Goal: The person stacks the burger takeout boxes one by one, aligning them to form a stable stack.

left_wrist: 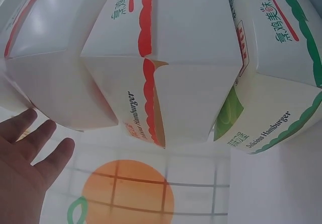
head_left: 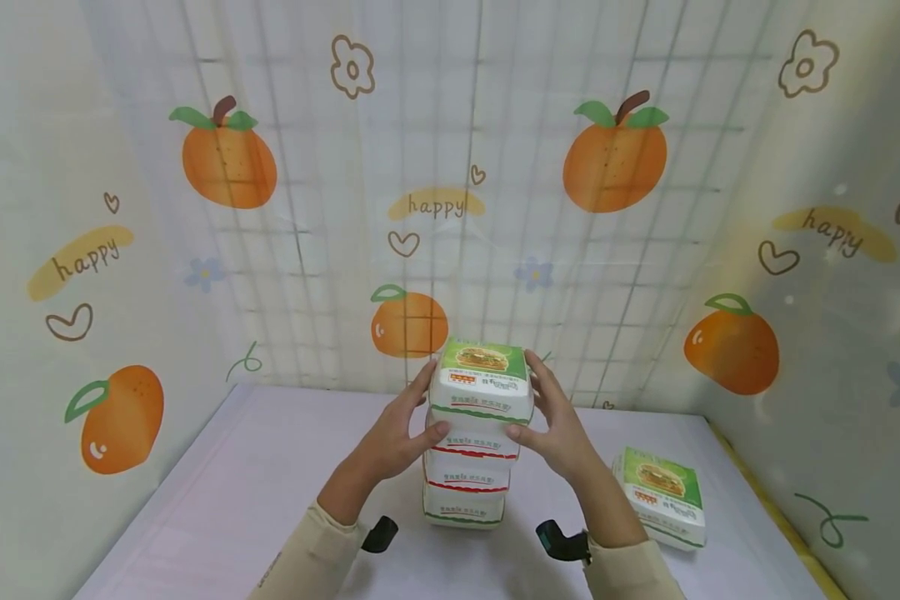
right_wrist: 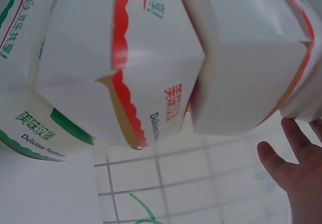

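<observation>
Beige sleeves (head_left: 307, 550) are nearest; a loose burger box (head_left: 662, 500) rests at right on the table (head_left: 270, 475); the left hand (head_left: 393, 433) and right hand (head_left: 562, 429) grip opposite sides of the top box (head_left: 482, 387), thumbs at its front; it stands above three stacked boxes (head_left: 467, 479); a fruit-patterned curtain (head_left: 450, 150) hangs behind.

Left hand (head_left: 394, 429), right hand (head_left: 561, 427) facing, fingers (head_left: 417, 387) seemingly curved

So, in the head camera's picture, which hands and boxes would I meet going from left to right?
Left hand, column of hamburger boxes, right hand, single hamburger box with a burger picture.
</observation>
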`<state>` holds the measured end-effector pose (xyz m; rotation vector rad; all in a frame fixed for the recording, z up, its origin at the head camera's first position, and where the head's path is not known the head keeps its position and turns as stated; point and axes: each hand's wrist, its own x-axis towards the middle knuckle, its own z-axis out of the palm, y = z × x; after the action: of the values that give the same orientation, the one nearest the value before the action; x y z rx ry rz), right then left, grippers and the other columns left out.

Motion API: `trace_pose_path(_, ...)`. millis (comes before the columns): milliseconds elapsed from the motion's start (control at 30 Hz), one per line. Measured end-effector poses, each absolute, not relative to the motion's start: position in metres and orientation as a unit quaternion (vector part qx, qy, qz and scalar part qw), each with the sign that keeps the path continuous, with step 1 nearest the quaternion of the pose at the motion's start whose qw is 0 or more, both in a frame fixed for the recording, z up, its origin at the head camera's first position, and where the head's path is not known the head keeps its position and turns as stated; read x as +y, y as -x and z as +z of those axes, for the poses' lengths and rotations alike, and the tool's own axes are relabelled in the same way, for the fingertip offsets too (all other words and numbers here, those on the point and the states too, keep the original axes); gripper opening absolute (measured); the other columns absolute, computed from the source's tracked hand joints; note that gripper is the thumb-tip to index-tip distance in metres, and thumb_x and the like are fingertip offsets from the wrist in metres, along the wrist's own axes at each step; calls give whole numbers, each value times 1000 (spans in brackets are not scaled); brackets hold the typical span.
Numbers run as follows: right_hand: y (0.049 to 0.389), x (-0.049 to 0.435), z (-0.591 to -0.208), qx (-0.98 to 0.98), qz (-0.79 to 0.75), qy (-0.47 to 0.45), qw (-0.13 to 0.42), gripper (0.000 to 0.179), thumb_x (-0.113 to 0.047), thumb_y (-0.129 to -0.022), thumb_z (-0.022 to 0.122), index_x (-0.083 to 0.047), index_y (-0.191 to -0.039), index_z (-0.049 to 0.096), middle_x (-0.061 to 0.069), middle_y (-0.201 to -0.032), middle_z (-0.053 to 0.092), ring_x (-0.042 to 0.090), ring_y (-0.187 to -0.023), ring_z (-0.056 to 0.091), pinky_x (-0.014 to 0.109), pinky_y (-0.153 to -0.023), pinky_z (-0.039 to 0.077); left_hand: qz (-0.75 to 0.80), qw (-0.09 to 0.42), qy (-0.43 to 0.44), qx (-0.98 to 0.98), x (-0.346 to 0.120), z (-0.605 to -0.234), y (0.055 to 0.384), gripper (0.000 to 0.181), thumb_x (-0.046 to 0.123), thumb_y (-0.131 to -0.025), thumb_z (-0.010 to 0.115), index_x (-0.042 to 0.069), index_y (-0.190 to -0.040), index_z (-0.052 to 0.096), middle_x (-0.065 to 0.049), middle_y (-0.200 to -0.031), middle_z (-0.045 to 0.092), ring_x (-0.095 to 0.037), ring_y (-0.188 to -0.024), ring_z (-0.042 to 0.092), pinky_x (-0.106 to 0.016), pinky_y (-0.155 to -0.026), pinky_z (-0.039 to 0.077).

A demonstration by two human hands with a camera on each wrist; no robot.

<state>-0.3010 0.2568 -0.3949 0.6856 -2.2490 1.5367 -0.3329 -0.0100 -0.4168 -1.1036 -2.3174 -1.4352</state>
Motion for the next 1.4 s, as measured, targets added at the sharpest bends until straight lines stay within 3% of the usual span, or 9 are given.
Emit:
trace_pose_path(233,304,255,-394,-782,549,-244,164,96,-20,-80,76,-26,-157,19,3,-157,22,40,-139,26,74,-100,22,-489,100,371,-783,-10,-418,337,84,52,-93,56,28,-158,9,11,-153,31,-12,-138,30,-49,-108,32)
trace_pose_path(400,306,255,-397,-782,550,-244,161,95,-20,-81,75,-24,-157,18,4,-157,23,42,-138,28,75,-99,22,-493,94,368,-783,-10,-419,337,82,51,-93,57,36,-156,7,13,-153,31,-10,-137,30,-49,-109,31)
trace_pose_path(633,308,256,-396,-782,549,-247,163,94,-20,-81,74,-26,-157,18,3,-158,22,40,-138,27,74,-99,22,-486,105,369,-785,-9,-420,338,84,50,-94,57,24,-158,9,11,-153,32,-12,-137,32,-50,-107,33)
trace_pose_path(1100,308,257,-397,-773,563,-252,149,94,-19,-82,74,-23,-157,17,6,-157,23,49,-134,30,74,-94,30,-482,95,354,-795,-9,-420,338,85,51,-93,56,29,-158,7,13,-152,31,-17,-136,34,-52,-106,34)
trace_pose_path(1400,308,257,-398,-773,567,-246,146,96,-18,-80,74,-26,-157,17,7,-156,24,44,-138,26,75,-98,23,-479,105,366,-791,-9,-423,340,84,51,-94,55,27,-158,7,12,-153,31,-9,-138,29,-47,-108,33)
